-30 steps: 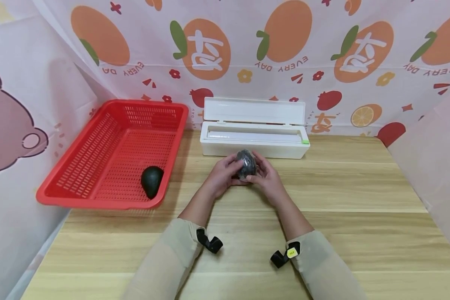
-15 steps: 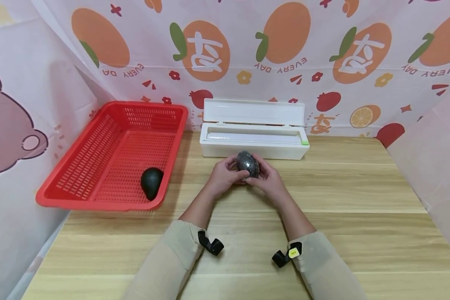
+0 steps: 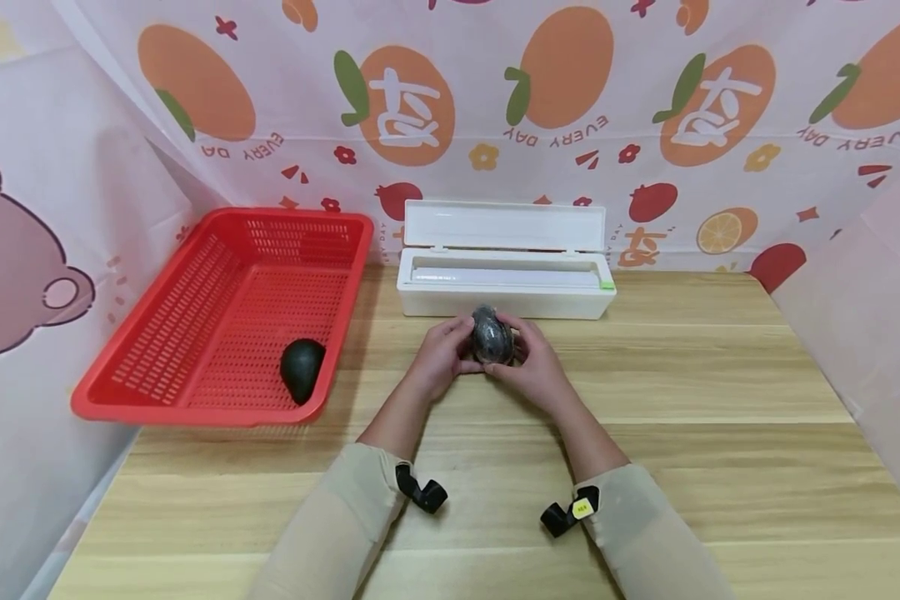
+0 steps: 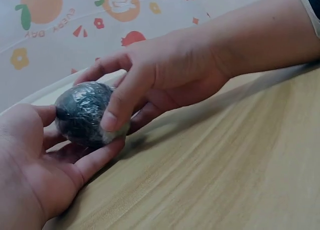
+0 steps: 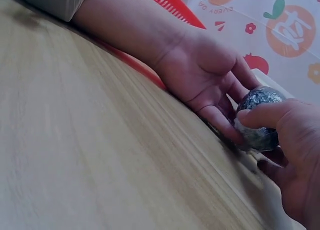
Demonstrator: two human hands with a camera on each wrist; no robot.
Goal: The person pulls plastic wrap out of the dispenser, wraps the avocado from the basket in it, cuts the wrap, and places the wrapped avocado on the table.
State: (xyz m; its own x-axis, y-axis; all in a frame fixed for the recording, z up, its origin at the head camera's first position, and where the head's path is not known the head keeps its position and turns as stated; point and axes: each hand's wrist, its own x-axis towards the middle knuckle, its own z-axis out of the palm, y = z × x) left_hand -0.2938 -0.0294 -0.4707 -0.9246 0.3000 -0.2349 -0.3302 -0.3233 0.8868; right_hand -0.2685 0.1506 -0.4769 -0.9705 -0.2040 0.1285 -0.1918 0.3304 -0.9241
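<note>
A dark avocado (image 3: 492, 337) wrapped in shiny cling film is held between both hands, just in front of a white cling film box. My left hand (image 3: 438, 354) grips its left side, with fingers reaching beneath it in the left wrist view. On the other side my right hand (image 3: 534, 367) holds it, thumb (image 5: 257, 116) pressed on the film and fingers curled round behind. A pale patch shows low on the avocado (image 4: 82, 115) near the right thumb. The film box (image 3: 506, 302) stands with its lid up and a roll inside.
At the left, a red plastic basket (image 3: 217, 415) holds another dark green avocado (image 3: 302, 371) against its right wall. A printed cloth (image 3: 540, 167) hangs behind the wooden table (image 3: 682, 467). The film box has a green tab (image 3: 607, 285) at its right end.
Both hands have turned the wrapped avocado between their fingers. The left thumb has moved off its front to its left side. Basket and film box have stayed put.
</note>
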